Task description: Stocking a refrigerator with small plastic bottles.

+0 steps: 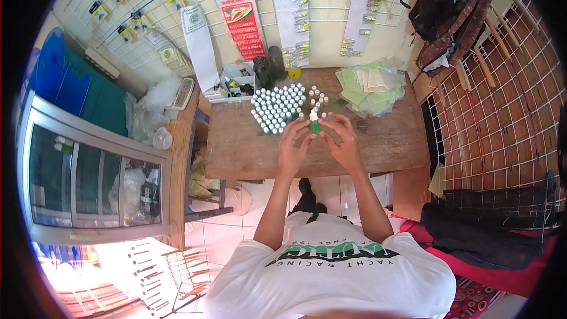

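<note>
A small green bottle with a white cap (314, 124) is held upright over the wooden table (381, 146), between the fingertips of both hands. My left hand (294, 144) is at the bottle's left side, thumb and fingers closed in on it. On the other side, my right hand (342, 142) curves its fingers toward the bottle; whether its fingertips press on it is hard to tell. Many like bottles with white caps (277, 106) stand packed together beyond my left hand. A smaller loose group (318, 95) stands just behind the held bottle.
Green and clear plastic packets (372, 86) lie in a pile at the table's back right. A white box of small items (239, 84) and two dark bottles (264, 73) stand at the back left. A digital scale (182, 93) sits on the left side counter, beside a glass-fronted cabinet (99, 142).
</note>
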Motion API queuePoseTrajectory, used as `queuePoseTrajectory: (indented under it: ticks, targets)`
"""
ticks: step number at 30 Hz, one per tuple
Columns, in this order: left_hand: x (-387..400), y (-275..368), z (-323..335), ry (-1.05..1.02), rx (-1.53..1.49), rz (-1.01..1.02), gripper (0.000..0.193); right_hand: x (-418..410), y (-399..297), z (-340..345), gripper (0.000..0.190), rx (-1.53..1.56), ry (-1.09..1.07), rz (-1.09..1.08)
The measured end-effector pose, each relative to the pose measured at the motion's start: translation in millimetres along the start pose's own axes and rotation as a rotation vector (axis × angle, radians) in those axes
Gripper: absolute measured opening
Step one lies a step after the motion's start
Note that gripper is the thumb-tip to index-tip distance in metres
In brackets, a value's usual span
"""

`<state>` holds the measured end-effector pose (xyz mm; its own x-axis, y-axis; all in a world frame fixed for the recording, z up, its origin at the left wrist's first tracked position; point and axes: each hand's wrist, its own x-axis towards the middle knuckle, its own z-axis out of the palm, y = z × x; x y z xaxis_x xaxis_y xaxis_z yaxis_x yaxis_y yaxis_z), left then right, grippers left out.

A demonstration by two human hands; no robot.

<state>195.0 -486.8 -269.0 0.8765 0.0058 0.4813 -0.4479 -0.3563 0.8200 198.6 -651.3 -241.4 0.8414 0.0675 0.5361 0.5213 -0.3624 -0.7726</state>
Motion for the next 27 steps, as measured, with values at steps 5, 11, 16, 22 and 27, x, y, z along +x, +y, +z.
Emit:
queuePoseTrajectory:
  ticks: [5, 11, 16, 22, 27]
  targets:
    - [-18.1, 37.6, -20.4, 0.080, -0.002, -0.052, 0.040, -12.0, -32.1, -2.9, 0.037, 0.067, -0.050, -0.030]
    - [-37.4, 49.0, -46.3, 0.192, 0.106, 0.020, 0.039, -13.2, -57.9, 11.6, 0.036, 0.135, -0.120, -0.093]
    - [-51.5, 50.0, -72.6, 0.308, 0.095, -0.054, 0.038, -8.4, -68.3, 37.9, 0.037, 0.244, -0.207, -0.124]
    - [-68.4, 56.7, -126.2, 0.460, 0.226, -0.064, 0.039, 3.7, -94.3, 89.4, 0.036, 0.358, -0.361, -0.168]
    - [-94.3, 53.4, -172.2, 0.691, 0.285, -0.104, 0.041, 9.8, -126.2, 142.2, 0.034, 0.426, -0.512, -0.271]
